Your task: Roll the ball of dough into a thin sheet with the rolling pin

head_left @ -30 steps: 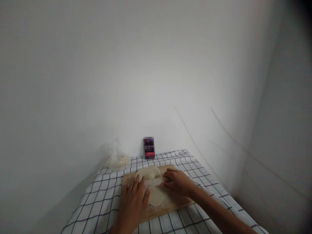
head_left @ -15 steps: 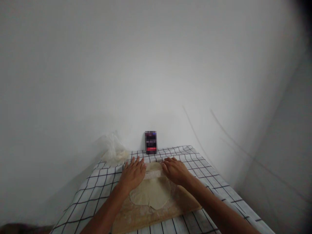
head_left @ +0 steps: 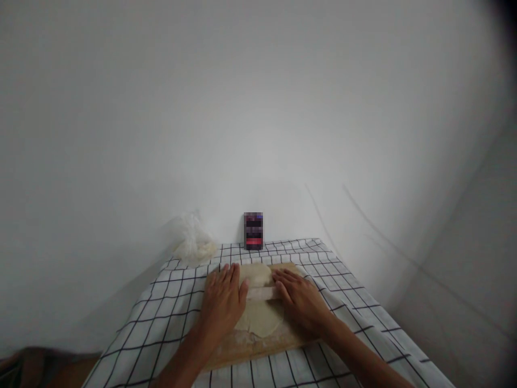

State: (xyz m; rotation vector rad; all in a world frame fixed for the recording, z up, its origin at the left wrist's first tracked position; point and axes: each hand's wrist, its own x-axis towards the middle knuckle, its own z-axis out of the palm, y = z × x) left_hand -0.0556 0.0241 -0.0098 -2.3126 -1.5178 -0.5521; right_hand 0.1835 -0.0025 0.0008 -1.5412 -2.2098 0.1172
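The dough [head_left: 262,319] is already flat on the board [head_left: 242,350], but rolling looks unfinished: the left hand [head_left: 223,295] and right hand [head_left: 302,295] lie flat over 1 rolling pin [head_left: 262,293], left and right, fingers straight, not wrapped around it.

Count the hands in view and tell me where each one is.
2. The left hand lies flat over the left end of the pale rolling pin; the right hand lies over its right end. The dough shows between them.
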